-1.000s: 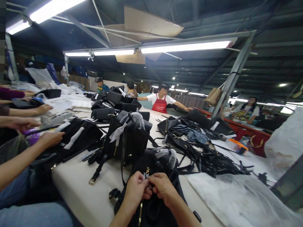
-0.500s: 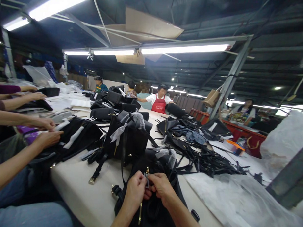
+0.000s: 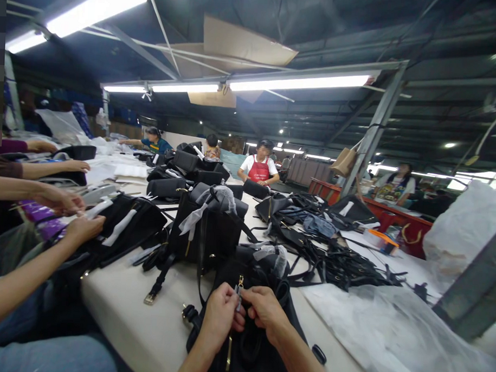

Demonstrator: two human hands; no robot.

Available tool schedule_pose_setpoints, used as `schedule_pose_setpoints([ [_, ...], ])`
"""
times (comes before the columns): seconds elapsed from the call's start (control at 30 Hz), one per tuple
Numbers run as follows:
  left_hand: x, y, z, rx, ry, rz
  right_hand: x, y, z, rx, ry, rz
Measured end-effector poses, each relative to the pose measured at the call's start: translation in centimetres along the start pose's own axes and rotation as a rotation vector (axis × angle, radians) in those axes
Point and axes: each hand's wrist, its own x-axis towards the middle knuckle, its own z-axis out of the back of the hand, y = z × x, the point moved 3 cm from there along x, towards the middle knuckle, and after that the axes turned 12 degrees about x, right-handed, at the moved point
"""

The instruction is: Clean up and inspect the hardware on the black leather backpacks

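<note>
A black backpack (image 3: pixel 281 347) with gold fittings lies on the table in front of me. My left hand (image 3: pixel 219 314) and my right hand (image 3: pixel 266 311) meet over it, fingertips pinched together. Between them is a small pale strip (image 3: pixel 238 299), held at the gold zipper pull (image 3: pixel 241 282); the fingers partly cover it. Below hangs a second gold zipper pull (image 3: pixel 228 351), untouched. Just beyond the hands, wrapping film (image 3: pixel 276 256) covers part of the bag's top.
Another black bag (image 3: pixel 185 227) stands behind mine. Black straps (image 3: pixel 343 268) are heaped to the right, with a clear plastic sheet (image 3: pixel 389 332) nearer. On the left, a co-worker's hands (image 3: pixel 81 229) work at a black bag (image 3: pixel 136 220). A person in a red apron (image 3: pixel 260 169) stands across the table.
My hands stay at the zipper pull with only a slight shift of the fingers. The co-worker's upper hand at left has opened and drawn back. The person in the red apron has brought both arms in.
</note>
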Motion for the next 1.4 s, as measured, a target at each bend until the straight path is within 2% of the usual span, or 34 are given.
schedule_pose_setpoints([
  [0.2, -0.7, -0.4, -0.2, 0.037, -0.065, -0.069, -0.1, 0.4, -0.1, 0.025, -0.002, -0.007],
  [0.4, -1.7, -1.1, -0.3, 0.183, -0.158, -0.245, 0.0, 0.7, -0.3, 0.045, -0.029, -0.033],
  [0.63, -2.1, -1.2, -0.1, 0.372, -0.18, -0.339, 0.4, 0.5, 0.0, 0.082, -0.01, -0.071],
  [0.87, -2.0, -1.2, 0.0, 0.385, -0.186, -0.386, 0.4, 0.8, 0.2, 0.097, 0.029, -0.076],
  [0.93, -1.9, -1.3, 0.2, 0.334, -0.158, -0.367, 0.4, 0.8, 0.1, 0.094, 0.015, -0.056],
  [1.0, -1.6, -1.4, 0.4, 0.197, -0.087, -0.292, 0.5, 0.7, 0.0, 0.091, 0.013, -0.039],
  [1.1, -1.0, -1.2, 0.9, -0.103, 0.002, -0.037, 0.5, 0.6, 0.0, 0.082, 0.019, -0.018],
  [1.2, -0.6, -1.2, 1.1, -0.178, 0.052, 0.162, 0.4, 0.5, 0.1, 0.064, 0.017, 0.004],
  [1.4, -0.1, -1.8, 0.4, -0.117, 0.036, 0.193, 0.6, 0.4, 0.1, -0.014, 0.01, 0.062],
])
